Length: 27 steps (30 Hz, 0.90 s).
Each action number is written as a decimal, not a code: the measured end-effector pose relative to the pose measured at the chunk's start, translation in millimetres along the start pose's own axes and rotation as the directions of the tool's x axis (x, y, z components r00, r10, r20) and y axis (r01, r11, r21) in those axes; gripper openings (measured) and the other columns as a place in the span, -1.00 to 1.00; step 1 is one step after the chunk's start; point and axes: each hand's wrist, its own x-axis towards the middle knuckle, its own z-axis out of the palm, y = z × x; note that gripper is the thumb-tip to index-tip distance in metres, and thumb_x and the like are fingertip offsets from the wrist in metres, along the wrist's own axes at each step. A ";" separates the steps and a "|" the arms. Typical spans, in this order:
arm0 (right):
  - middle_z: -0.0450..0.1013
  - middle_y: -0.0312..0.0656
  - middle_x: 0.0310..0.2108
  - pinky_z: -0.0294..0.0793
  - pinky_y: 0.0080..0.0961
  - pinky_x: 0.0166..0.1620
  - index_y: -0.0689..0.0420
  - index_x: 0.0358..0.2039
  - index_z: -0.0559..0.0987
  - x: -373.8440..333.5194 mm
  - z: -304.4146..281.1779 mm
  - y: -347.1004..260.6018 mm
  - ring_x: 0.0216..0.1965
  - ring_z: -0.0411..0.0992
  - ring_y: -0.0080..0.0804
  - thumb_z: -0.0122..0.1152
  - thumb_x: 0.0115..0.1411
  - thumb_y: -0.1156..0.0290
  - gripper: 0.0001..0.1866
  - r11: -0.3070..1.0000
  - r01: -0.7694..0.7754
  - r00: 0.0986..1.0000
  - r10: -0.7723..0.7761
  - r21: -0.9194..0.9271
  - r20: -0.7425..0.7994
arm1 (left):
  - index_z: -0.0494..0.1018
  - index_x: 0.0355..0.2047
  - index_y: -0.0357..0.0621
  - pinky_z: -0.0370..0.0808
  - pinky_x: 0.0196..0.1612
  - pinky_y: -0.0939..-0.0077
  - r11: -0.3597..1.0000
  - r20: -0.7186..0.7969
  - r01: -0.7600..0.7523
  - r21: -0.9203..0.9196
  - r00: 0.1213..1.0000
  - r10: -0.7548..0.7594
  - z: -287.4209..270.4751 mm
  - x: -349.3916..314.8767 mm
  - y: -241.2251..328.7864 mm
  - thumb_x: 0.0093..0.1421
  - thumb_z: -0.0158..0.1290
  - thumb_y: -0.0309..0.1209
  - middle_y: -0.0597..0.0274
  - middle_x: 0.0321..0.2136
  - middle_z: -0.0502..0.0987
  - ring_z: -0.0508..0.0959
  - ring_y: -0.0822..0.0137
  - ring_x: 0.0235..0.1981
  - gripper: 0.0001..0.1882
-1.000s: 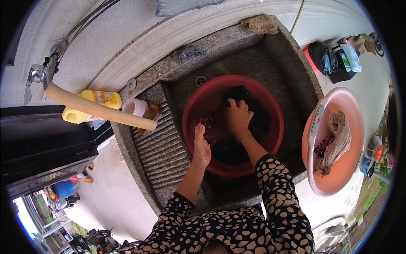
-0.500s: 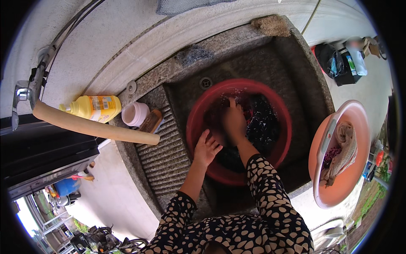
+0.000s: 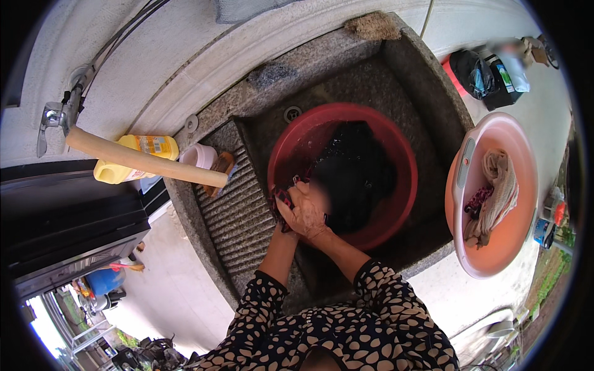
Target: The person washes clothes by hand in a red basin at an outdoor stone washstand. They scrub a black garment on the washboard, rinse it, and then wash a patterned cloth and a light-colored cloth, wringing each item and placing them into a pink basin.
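Note:
Both hands meet over the near-left rim of a red basin (image 3: 405,157). A wet dark red and black patterned cloth (image 3: 284,196) is bunched between them. My left hand (image 3: 285,216) holds the cloth from the left, its fingers partly hidden by my right. Closed over the same bundle, my right hand (image 3: 307,209) presses from the other side; its fingertips are partly blurred. Dark fabric (image 3: 352,179) lies soaked in the basin's water, bulging up in the middle.
The basin stands in a stone sink (image 3: 427,93) with a ribbed washboard (image 3: 226,226) on the left. A hose (image 3: 142,161) on the tap hangs past a yellow bottle (image 3: 111,172), a pink cup (image 3: 199,154) and a brush (image 3: 221,173). Rightward, a peach basin (image 3: 516,222) holds cloths (image 3: 498,198).
My right hand has come out of the water toward the near-left rim and joined my left. The left hand, open before, now grips the patterned cloth. The view has shifted slightly.

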 end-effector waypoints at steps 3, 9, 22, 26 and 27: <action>0.38 -0.08 -0.57 0.43 -0.17 -0.42 0.17 -0.66 0.45 40.3 -1.9 60.6 -0.50 0.42 -0.01 0.17 0.06 0.18 -0.67 0.962 -0.272 0.956 0.270 0.001 -0.111 | 0.34 0.02 -0.04 0.36 0.04 0.31 0.972 -0.715 0.225 0.074 0.692 -0.106 106.3 17.7 -16.3 0.27 -0.17 -0.04 0.28 -0.02 0.41 0.39 0.30 -0.01 -0.55; 0.44 0.02 -0.54 0.46 -0.24 -0.42 0.26 -0.57 0.47 -26.3 -17.8 -20.4 -0.49 0.47 -0.01 0.14 0.10 0.23 -0.68 0.997 0.028 0.982 -0.042 0.077 0.185 | 0.35 0.02 0.02 0.37 0.04 0.30 0.947 -0.218 -0.107 0.302 0.960 0.177 -42.8 -28.7 5.0 0.26 -0.16 -0.01 0.28 -0.03 0.44 0.43 0.24 -0.03 -0.55; 0.29 -0.10 -0.10 0.32 -0.10 -0.13 -0.15 -0.06 0.48 78.2 -10.0 174.2 -0.06 0.28 -0.14 0.20 0.01 0.27 -0.59 0.852 -0.284 0.947 0.320 -0.440 0.009 | -0.12 0.29 0.18 0.14 0.20 0.13 0.193 -0.435 0.399 0.896 0.712 0.550 65.1 37.3 -10.4 0.17 0.05 -0.14 -0.19 0.21 -0.04 0.08 -0.10 0.21 -0.23; 0.33 -0.12 -0.09 0.24 -0.02 -0.03 -0.08 -0.10 0.51 57.7 23.8 152.7 -0.04 0.29 -0.17 0.21 -0.03 0.26 -0.60 0.813 0.110 0.972 0.032 -0.572 0.233 | 0.04 0.22 -0.05 0.19 0.11 0.12 -0.325 -0.396 0.537 0.779 0.822 0.410 -12.1 26.9 -26.8 0.12 0.10 -0.30 -0.28 0.10 0.08 0.15 -0.13 0.16 -0.30; 0.34 -0.13 -0.09 0.21 -0.01 -0.01 -0.07 -0.14 0.53 57.1 21.9 163.8 -0.04 0.30 -0.18 0.21 -0.04 0.26 -0.62 0.808 0.239 0.945 -0.066 -0.538 0.321 | 0.14 0.18 -0.16 0.26 0.07 0.17 -0.353 -0.452 0.575 0.738 0.810 0.373 -19.1 26.5 -24.0 0.12 0.11 -0.32 -0.20 0.07 0.19 0.23 -0.06 0.12 -0.36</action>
